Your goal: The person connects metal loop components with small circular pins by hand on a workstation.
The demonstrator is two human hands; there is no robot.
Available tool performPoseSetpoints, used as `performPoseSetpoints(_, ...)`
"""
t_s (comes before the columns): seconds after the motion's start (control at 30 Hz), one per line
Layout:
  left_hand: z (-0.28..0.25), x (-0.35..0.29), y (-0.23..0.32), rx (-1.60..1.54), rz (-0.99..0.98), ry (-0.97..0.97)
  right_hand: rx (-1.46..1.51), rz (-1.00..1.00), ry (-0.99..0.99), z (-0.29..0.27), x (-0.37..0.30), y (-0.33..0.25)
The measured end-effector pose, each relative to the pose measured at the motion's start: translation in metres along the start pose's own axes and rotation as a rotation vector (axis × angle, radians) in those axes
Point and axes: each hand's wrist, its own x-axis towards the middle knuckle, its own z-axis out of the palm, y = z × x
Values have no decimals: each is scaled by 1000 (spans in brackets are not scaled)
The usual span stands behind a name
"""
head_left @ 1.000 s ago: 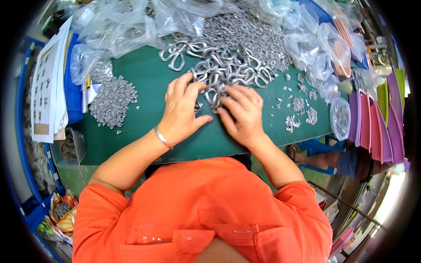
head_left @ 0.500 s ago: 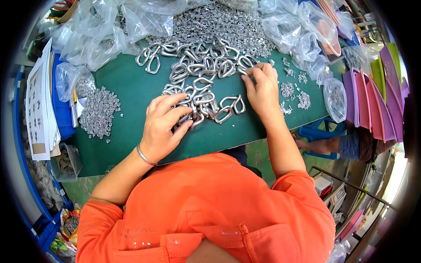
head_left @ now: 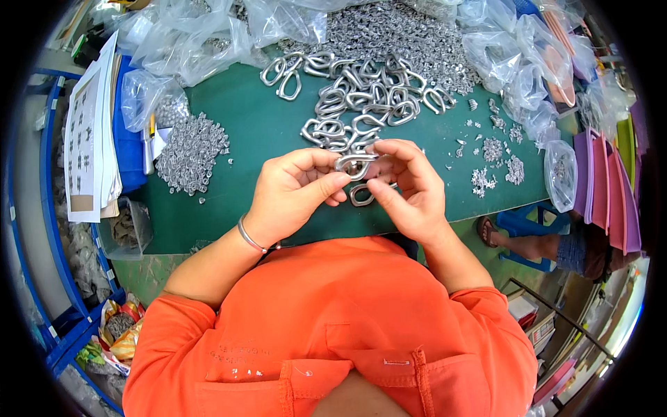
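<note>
Between my two hands, above the near part of the green table, is a shiny bent steel ring [head_left: 355, 167] with a rounded, elongated loop. My left hand [head_left: 295, 182] pinches its left side between thumb and fingers. On its right side, my right hand [head_left: 411, 186] grips it with fingers curled and thumb below. Just under it another steel ring [head_left: 360, 197] shows, partly hidden by my right thumb. Beyond my hands a loose heap of similar steel rings [head_left: 372, 97] lies on the table, some overlapping.
A big spread of small metal pieces [head_left: 396, 35] covers the table's far side, flanked by clear plastic bags [head_left: 201, 45]. Small clear pieces [head_left: 191, 154] are piled at left, beside printed sheets [head_left: 89, 132]. Small clusters [head_left: 492, 149] and purple and pink trays [head_left: 603, 187] are at right.
Both hands have left the heap of rings and come together nearer my body, now holding one ring between them. The whole view has shifted, so the table appears further right.
</note>
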Motion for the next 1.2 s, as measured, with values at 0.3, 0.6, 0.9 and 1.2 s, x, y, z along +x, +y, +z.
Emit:
performPoseSetpoints(0.3,-5,-5,-2,-60,-82,5,109,207,20,1,-5,0)
performPoseSetpoints(0.6,-8,-4,-5,-308,-292,-28,350,417,14,-3,-5,4)
performPoseSetpoints(0.9,-8,-4,-8,-333,-319,-37,374,455,34,-4,-6,3)
performPoseSetpoints(1.2,-8,-6,-11,-296,-319,-37,294,460,45,-5,-8,3)
